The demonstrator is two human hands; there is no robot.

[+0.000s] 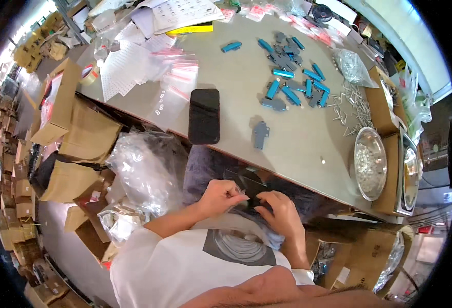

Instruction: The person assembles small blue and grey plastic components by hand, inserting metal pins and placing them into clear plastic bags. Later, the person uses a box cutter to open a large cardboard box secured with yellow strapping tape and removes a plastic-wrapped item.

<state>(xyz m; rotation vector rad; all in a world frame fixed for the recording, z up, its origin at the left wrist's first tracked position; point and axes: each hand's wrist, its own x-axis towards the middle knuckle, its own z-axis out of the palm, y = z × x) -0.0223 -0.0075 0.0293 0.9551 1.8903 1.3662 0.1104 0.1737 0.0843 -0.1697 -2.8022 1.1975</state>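
Note:
My left hand (222, 197) is held over my lap, just off the table's near edge, with thumb and fingers pinched together. Something thin and see-through may be at its fingertips, too faint to make out. Close beside it, my right hand (283, 211) has curved fingers, with a gap between thumb and forefinger and nothing visible in it. On the table beyond them lies a single grey plastic part (260, 135). A black phone (204, 117) lies to its left. Farther back are several blue-and-grey plastic pieces (290, 95) in a loose group.
Screws (357, 107) lie scattered at the right, by a metal bowl (370, 163) of small whitish pieces. Small clear bags (180, 74) and printed sheets (123, 69) cover the left back. Cardboard boxes (56, 102) and a large plastic bag (143, 169) stand left of me.

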